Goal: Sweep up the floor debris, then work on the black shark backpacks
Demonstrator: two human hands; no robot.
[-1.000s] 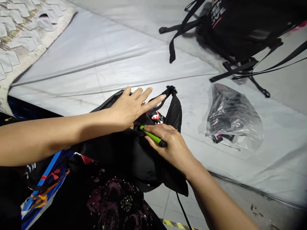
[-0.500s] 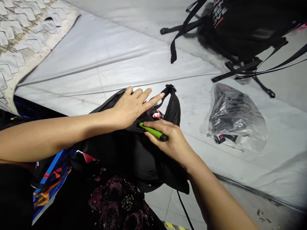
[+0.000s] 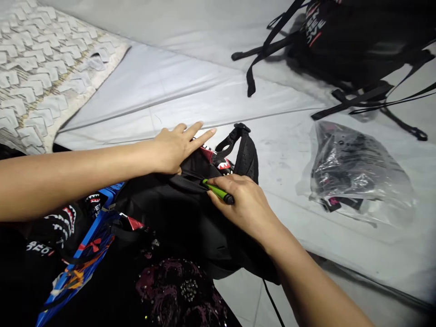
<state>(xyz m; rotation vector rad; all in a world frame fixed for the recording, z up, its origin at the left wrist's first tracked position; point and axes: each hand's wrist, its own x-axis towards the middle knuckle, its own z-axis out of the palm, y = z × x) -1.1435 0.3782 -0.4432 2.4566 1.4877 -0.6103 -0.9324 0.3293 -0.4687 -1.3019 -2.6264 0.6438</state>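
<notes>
A black backpack (image 3: 163, 213) lies across the lap against the sheet's edge, with a red and white shark-teeth print (image 3: 223, 164) on its far side. My left hand (image 3: 175, 147) rests on the backpack with its fingers spread, its thumb against the black fabric. My right hand (image 3: 243, 195) is closed around a slim green tool with a black end (image 3: 220, 194). The tool's front tip lies at a fold of the backpack, and its exact kind cannot be made out. A padded strap (image 3: 248, 152) curves up just beyond my right hand.
Another black backpack (image 3: 361, 45) with loose straps lies at the upper right. Below it is a clear plastic bag (image 3: 361, 177) of dark parts. Pale angled pieces (image 3: 44, 68) cover a board at the upper left. A grey-white sheet (image 3: 190, 81) lies beneath them.
My left hand has drawn back left along the backpack, baring more of the red print. My right hand keeps the green tool at the fold. The view has shifted slightly.
</notes>
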